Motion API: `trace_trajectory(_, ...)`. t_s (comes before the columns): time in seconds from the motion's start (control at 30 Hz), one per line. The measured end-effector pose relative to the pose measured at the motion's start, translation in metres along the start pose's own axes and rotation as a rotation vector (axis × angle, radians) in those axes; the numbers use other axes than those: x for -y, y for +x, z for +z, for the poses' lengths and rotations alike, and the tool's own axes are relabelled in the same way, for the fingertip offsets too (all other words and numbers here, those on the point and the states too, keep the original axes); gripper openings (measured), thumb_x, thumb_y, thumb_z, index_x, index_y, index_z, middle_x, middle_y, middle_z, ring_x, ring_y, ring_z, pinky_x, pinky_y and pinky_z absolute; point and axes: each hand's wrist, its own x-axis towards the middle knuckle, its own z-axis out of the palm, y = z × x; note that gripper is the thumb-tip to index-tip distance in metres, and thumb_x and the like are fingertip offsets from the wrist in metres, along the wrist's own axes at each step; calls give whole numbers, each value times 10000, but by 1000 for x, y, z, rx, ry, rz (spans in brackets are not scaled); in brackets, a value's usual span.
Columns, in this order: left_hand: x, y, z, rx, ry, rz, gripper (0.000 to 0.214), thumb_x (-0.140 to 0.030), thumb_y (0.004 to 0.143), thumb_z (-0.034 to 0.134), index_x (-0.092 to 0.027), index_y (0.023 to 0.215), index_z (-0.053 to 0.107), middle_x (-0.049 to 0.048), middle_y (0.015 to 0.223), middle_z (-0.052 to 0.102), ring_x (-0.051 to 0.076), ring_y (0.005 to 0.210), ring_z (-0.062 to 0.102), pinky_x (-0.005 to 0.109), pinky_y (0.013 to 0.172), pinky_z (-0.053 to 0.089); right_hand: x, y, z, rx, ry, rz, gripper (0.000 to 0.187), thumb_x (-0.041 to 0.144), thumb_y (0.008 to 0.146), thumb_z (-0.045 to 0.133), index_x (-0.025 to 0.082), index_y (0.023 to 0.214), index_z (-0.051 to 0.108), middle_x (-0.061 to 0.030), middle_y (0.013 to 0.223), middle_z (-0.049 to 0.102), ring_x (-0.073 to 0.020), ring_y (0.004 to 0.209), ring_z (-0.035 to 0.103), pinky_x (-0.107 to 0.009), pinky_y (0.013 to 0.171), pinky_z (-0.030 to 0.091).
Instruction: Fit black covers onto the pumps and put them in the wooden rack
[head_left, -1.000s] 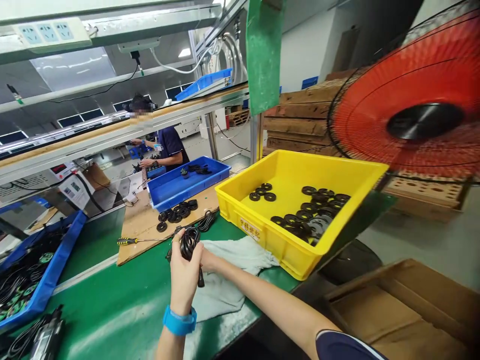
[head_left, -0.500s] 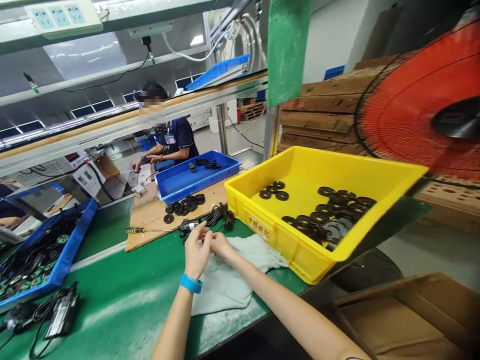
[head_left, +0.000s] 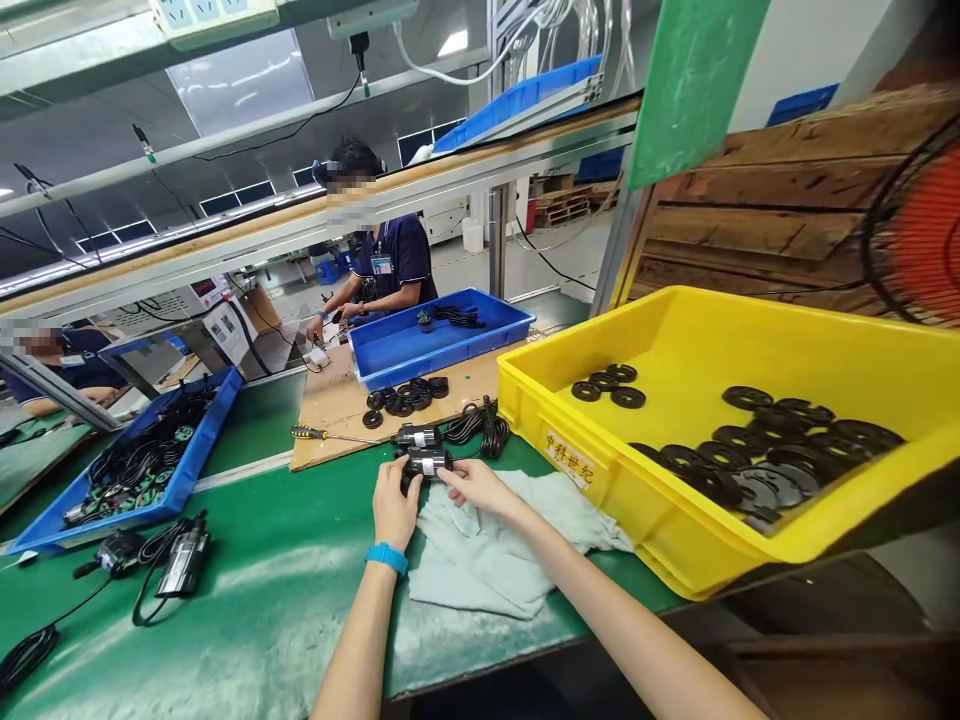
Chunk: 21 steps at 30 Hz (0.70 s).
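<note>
My left hand [head_left: 394, 505], with a blue wristband, and my right hand [head_left: 480, 487] both grip a small black cylindrical part with a silver label [head_left: 425, 464], just above a grey cloth [head_left: 487, 560] on the green bench. A second similar cylinder [head_left: 417, 436] lies right behind it, joined to a coiled black cable [head_left: 480, 425]. A yellow-handled screwdriver [head_left: 322, 434] rests on the cardboard sheet [head_left: 337, 405] beyond.
A yellow bin [head_left: 600, 460] with several black rings stands at the right. A blue tray [head_left: 420, 345] and loose black rings [head_left: 405, 397] sit behind. Another blue tray [head_left: 150, 470] of cables is at the left. Black devices [head_left: 180, 560] lie near it. A co-worker [head_left: 386, 265] works opposite.
My hands set the coiled cable down by the yellow bin and now hold the cylindrical part lower, by the cloth. The view has swung left and closer.
</note>
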Motion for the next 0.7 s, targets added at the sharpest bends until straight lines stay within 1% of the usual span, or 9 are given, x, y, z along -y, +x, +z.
trace_trajectory(0.07,0,-1,1,16,-4,-5,295,-245,942,588,-213,1235,568,82,1102,591,230,1015,628,378,891,538,-4,-11,-6,-66,-82,-60,205,327,845,660,131,876,711,-15,628,640,-175,565,640,-263,494,543)
trace_trajectory(0.17,0,-2,1,27,-10,5,295,-244,937,602,-208,1227,566,79,1089,590,222,971,629,368,867,541,-5,-22,-9,-200,-191,-167,268,313,821,676,148,1026,726,-63,854,698,-190,744,671,-305,712,572)
trace_trajectory(0.23,-1,-3,1,18,-23,2,286,-232,926,612,-203,1208,570,77,1074,586,218,958,625,363,861,539,-4,-22,-6,-236,-241,-213,290,275,789,703,155,1053,726,-74,920,700,-197,788,670,-320,778,558)
trace_trajectory(0.37,0,-5,0,-12,-34,-31,257,-191,917,598,-188,1173,575,76,1033,580,212,940,623,355,846,539,0,-8,3,-226,-300,-247,211,177,772,687,142,974,732,-72,848,713,-202,740,669,-325,756,549)
trace_trajectory(0.5,0,-8,-2,-25,-39,-61,276,-154,898,593,-177,1172,580,84,1041,582,218,963,624,371,871,536,-3,5,7,-184,-334,-274,139,163,776,687,140,904,734,-77,822,727,-217,741,682,-328,749,550)
trace_trajectory(0.53,-1,-9,-2,-24,-43,-66,290,-149,888,603,-181,1175,581,82,1049,583,216,969,624,370,878,535,-4,6,7,-178,-341,-278,145,167,782,684,137,916,733,-80,829,727,-220,744,684,-330,748,554)
trace_trajectory(0.6,-4,-10,-4,-21,-52,-74,331,-157,872,628,-189,1197,575,74,1056,586,204,952,628,358,871,539,-7,4,6,-169,-356,-295,211,194,815,666,125,1007,723,-94,883,721,-221,764,687,-338,759,563)
trace_trajectory(0.7,-7,-16,-17,-32,-100,-135,398,-231,891,636,-182,1274,540,68,1053,585,157,801,634,312,769,555,-9,-9,0,-143,-380,-343,312,234,858,638,128,1148,687,-115,1012,697,-231,852,684,-366,825,566)
